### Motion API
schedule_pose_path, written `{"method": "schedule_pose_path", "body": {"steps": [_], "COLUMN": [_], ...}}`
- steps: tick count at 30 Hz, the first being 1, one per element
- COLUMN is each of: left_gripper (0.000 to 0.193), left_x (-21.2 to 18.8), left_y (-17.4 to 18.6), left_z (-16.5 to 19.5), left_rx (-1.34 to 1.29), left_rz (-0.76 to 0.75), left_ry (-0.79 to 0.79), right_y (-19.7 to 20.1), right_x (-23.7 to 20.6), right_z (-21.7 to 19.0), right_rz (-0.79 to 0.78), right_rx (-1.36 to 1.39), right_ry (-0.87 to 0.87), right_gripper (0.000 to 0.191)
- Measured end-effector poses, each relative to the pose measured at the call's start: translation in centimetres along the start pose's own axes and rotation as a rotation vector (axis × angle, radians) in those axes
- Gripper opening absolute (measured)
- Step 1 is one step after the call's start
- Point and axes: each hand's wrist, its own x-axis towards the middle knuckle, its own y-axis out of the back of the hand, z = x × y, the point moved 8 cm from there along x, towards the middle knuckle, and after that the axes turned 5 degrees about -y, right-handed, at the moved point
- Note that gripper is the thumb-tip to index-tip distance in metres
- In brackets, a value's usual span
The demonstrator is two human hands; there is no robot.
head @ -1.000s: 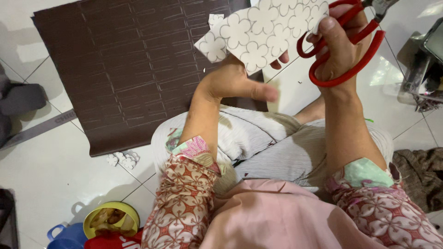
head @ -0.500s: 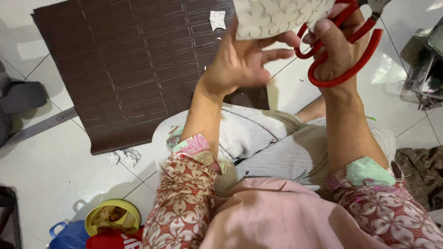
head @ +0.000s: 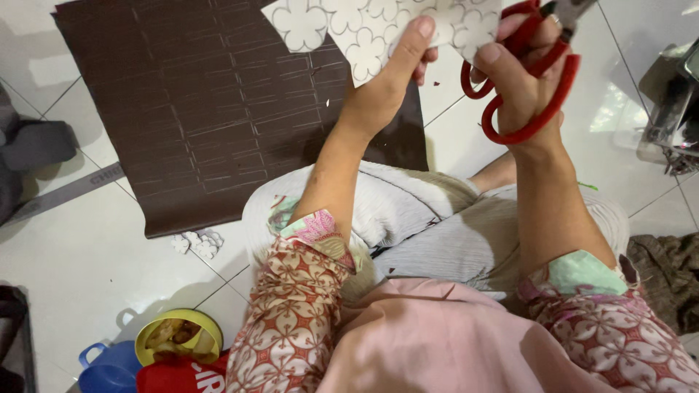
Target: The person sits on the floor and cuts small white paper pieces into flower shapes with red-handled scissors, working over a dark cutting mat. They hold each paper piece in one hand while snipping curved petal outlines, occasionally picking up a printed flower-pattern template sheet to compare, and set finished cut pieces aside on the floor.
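Pinching thin, light, floppy white paper sheet printed with flower outlines [head: 364, 33] near its lower edge, left hand [head: 393, 73] fingers closed; right hand [head: 520, 80] beside sheet, fingers closed through red-handled scissors [head: 531, 73].

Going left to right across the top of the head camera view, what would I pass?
Brown sheet → white flower-patterned paper → left hand → right hand with red scissors → metal object at the edge.
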Motion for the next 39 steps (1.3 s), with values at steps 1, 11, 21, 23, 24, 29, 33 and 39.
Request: {"method": "schedule_pose_path", "body": {"steps": [1, 11, 21, 23, 24, 29, 33, 39], "left_gripper": [0.039, 0.04, 0.053, 0.055, 0.056, 0.048, 0.031, 0.031], "left_x": [0.4, 0.6, 0.5, 0.4, 0.4, -1.1, -2.0, -2.0], "left_y": [-0.2, 2.9, 4.3, 3.5, 3.1, 0.5, -0.4, -1.2], "left_z": [-0.2, -0.7, -2.9, -2.1, -2.1, -2.4, 1.6, 3.3], "left_rx": [-0.028, -0.145, -0.166, 0.072, 0.082, -0.112, -0.037, 0.02], "left_rz": [-0.022, 0.226, 0.244, 0.187, 0.178, 0.178, 0.354, 0.345], "left_ry": [-0.011, -0.199, -0.103, -0.196, -0.179, 0.134, -0.102, -0.161], "right_y": [0.0, -4.2, -7.3, -7.8, -7.8, -7.0, -6.5, -5.9], "right_x": [0.1, -0.5, -2.5, -2.7, -2.6, -2.2, -2.1, -2.1], "right_z": [0.4, 5.4, 4.9, 4.2, 4.1, 5.0, 5.2, 5.2], "right_rz": [-0.002, -0.254, -0.421, -0.45, -0.453, -0.415, -0.401, -0.373], "right_rx": [-0.021, -0.026, -0.276, -0.254, -0.234, -0.214, -0.185, -0.181], "right_ry": [-0.014, -0.204, -0.118, -0.058, -0.056, -0.141, -0.119, -0.143], "right_gripper": [0.017, 0.066, 0.091, 0.097, 0.1, 0.103, 0.103, 0.1]}}
